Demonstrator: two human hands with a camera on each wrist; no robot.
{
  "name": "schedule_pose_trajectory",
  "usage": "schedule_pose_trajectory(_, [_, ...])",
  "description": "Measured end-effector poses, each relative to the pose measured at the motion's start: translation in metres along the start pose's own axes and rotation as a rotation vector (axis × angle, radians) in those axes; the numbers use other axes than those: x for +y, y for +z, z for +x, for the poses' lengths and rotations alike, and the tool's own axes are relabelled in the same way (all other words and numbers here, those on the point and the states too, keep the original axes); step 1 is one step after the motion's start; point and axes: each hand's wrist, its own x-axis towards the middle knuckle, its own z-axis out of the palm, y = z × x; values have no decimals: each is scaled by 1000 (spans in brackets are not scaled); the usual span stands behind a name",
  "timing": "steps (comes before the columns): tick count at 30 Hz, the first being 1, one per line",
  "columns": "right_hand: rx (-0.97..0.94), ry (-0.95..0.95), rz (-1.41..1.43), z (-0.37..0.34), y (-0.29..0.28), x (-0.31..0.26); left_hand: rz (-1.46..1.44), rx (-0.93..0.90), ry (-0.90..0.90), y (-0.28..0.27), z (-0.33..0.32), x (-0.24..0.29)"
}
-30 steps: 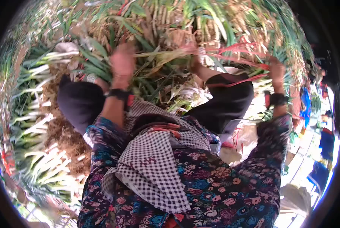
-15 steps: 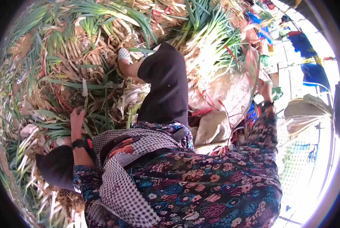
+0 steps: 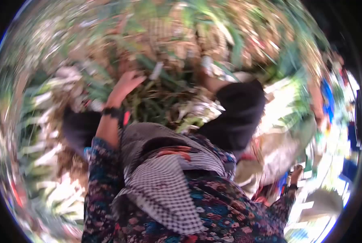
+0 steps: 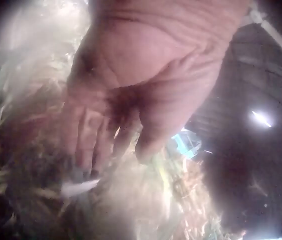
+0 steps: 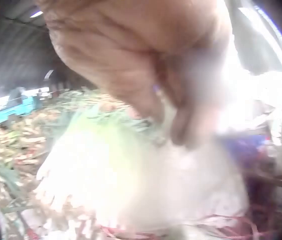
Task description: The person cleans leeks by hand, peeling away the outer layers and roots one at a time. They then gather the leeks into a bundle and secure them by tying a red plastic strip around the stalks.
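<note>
In the head view my left hand (image 3: 126, 86) is over the green leaves (image 3: 148, 103), near a small white piece (image 3: 156, 71). Its fingers stretch downward in the left wrist view, with a white piece (image 4: 80, 188) by their tips; nothing is gripped. My right hand (image 3: 297, 174) is out at the lower right, beside a pale sack (image 3: 276, 152). In the right wrist view the thumb and bent fingers (image 5: 181, 130) are close together above blurred whitish material (image 5: 196, 185). Glare hides whether they pinch any of it.
Bundles of long green-and-white vegetables (image 3: 47, 158) surround the dark-trousered legs (image 3: 239, 115). A checked cloth (image 3: 164, 190) covers the lap. Blue items (image 3: 328, 99) and a pale bag (image 3: 320, 204) are at the right.
A second ago both hands were at red strips, which neither visibly holds now. The head view has swung right, then back. My right hand has moved down towards the body's side.
</note>
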Motion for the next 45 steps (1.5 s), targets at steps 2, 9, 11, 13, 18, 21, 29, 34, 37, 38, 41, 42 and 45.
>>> schedule_pose_trajectory(2, [-17,-549,-388,-8,118,-82,80,-32,-84,-37,-1,28])
schedule_pose_trajectory(9, [-749,-926,-621,-260,484,-251,94,361,0,-133,-27,31])
schedule_pose_trajectory(11, [-1043,-897,-646,-282,546,-246,36,395,-46,-140,-33,22])
schedule_pose_trajectory(13, [-1297,-1000,-637,-278,617,-226,223,321,-68,-144,-44,17])
schedule_pose_trajectory(18, [-1365,-1127,-945,-272,754,-168,177,348,48,-136,-75,54])
schedule_pose_trajectory(21, [-1269,-1206,-1121,-259,827,-136,193,342,94,-134,-92,67])
schedule_pose_trajectory(29, [-863,-1663,-873,-245,987,-159,195,186,1,-153,-105,77])
schedule_pose_trajectory(34, [-895,-1260,-783,-221,1057,-186,183,164,-124,-157,-103,70])
schedule_pose_trajectory(37, [-883,-1156,-987,-239,1051,-174,160,148,-118,-157,-101,67])
schedule_pose_trajectory(38, [-937,-1224,-949,-253,1038,-167,158,145,-119,-157,-101,68])
schedule_pose_trajectory(41, [-840,-1642,-943,-277,991,-103,154,133,-104,-156,-99,72])
schedule_pose_trajectory(42, [-753,-1732,-802,-280,977,-81,174,132,-99,-154,-98,74])
schedule_pose_trajectory(45, [-815,-1674,-698,-292,935,-40,191,124,-83,-148,-98,77])
